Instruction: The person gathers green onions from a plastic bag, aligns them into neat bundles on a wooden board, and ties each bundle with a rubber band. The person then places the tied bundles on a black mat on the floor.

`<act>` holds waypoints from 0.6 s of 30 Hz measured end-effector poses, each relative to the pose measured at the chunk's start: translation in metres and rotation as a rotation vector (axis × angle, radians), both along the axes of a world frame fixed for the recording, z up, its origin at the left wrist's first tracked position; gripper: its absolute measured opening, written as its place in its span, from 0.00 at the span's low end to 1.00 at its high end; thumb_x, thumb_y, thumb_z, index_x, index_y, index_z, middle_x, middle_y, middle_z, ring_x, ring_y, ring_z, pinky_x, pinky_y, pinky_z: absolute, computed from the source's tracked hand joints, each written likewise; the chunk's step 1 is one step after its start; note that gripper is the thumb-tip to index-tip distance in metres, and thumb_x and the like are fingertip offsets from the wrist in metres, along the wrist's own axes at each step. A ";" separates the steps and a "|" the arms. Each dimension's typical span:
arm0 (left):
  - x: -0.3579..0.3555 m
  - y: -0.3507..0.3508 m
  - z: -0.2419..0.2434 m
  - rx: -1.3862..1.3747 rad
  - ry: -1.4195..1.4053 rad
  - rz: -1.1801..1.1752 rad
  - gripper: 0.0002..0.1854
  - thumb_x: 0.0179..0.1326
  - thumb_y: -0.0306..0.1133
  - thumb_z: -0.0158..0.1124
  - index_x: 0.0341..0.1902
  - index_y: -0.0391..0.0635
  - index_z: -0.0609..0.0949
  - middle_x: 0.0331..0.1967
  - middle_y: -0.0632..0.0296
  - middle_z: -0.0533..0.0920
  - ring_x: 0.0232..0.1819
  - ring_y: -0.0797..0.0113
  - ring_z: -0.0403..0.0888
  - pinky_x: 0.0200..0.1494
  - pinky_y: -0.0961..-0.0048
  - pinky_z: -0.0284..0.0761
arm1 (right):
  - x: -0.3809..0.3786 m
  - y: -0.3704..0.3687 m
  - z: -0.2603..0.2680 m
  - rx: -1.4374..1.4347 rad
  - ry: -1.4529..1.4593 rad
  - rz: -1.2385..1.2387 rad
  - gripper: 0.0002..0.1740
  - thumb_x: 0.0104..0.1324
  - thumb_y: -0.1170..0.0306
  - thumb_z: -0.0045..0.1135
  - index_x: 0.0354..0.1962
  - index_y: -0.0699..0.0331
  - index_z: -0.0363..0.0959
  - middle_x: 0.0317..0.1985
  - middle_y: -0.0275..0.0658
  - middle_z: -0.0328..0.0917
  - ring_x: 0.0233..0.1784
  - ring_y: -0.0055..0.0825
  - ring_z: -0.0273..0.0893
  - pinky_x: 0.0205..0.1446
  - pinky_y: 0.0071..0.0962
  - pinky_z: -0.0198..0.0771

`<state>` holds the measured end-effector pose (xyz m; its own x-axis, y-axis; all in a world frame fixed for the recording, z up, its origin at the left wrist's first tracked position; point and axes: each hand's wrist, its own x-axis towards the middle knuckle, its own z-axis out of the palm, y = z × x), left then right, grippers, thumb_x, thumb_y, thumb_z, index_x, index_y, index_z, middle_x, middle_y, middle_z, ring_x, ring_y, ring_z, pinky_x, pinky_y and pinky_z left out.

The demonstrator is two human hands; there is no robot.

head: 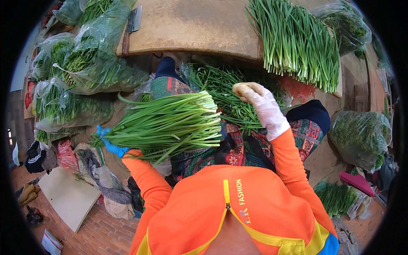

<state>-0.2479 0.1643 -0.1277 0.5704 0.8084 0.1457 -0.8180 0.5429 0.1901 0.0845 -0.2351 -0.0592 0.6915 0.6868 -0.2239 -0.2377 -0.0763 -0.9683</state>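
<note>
My left hand, in a blue glove, supports a big bunch of garlic chives from below near its leaf tips. The pale cut ends of the bunch face right, over my lap. My right hand wears a whitish glove with stained fingertips and is raised to the right of those ends, apart from them. Its fingers are curled; whether something small is pinched in them cannot be made out. Below it lies a loose heap of green chives between my knees. Part of my left hand is hidden by the leaves.
A wooden board lies ahead, with a cleaver at its left edge. Stacked chives rest at its right end. Plastic bags of greens are piled at left; another bag stands at right. A pale panel lies on the brick floor.
</note>
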 end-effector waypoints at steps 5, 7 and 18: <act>0.002 0.002 0.022 0.084 0.081 0.036 0.24 0.69 0.26 0.49 0.68 0.44 0.67 0.48 0.67 0.80 0.46 0.73 0.77 0.55 0.72 0.77 | -0.011 0.055 0.020 -0.503 -0.719 0.420 0.19 0.66 0.50 0.55 0.39 0.57 0.82 0.36 0.46 0.79 0.44 0.41 0.77 0.43 0.35 0.72; 0.003 -0.001 0.035 0.163 0.183 0.114 0.24 0.69 0.26 0.50 0.69 0.44 0.66 0.48 0.67 0.80 0.45 0.73 0.77 0.54 0.72 0.78 | -0.019 0.065 0.011 -0.595 -0.511 0.414 0.24 0.64 0.49 0.58 0.32 0.65 0.82 0.34 0.49 0.78 0.37 0.44 0.78 0.39 0.36 0.71; 0.003 -0.011 0.054 0.329 0.370 0.183 0.27 0.69 0.29 0.50 0.71 0.47 0.63 0.47 0.67 0.81 0.45 0.72 0.77 0.53 0.71 0.77 | -0.039 0.070 0.005 -0.210 0.286 0.033 0.26 0.57 0.61 0.70 0.43 0.71 0.70 0.33 0.37 0.78 0.32 0.20 0.76 0.35 0.23 0.73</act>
<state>-0.2445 0.1530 -0.0741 0.4860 0.8447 0.2241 -0.7393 0.2605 0.6210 0.0457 -0.1648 -0.0544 0.5587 0.6258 -0.5442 -0.4913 -0.2790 -0.8251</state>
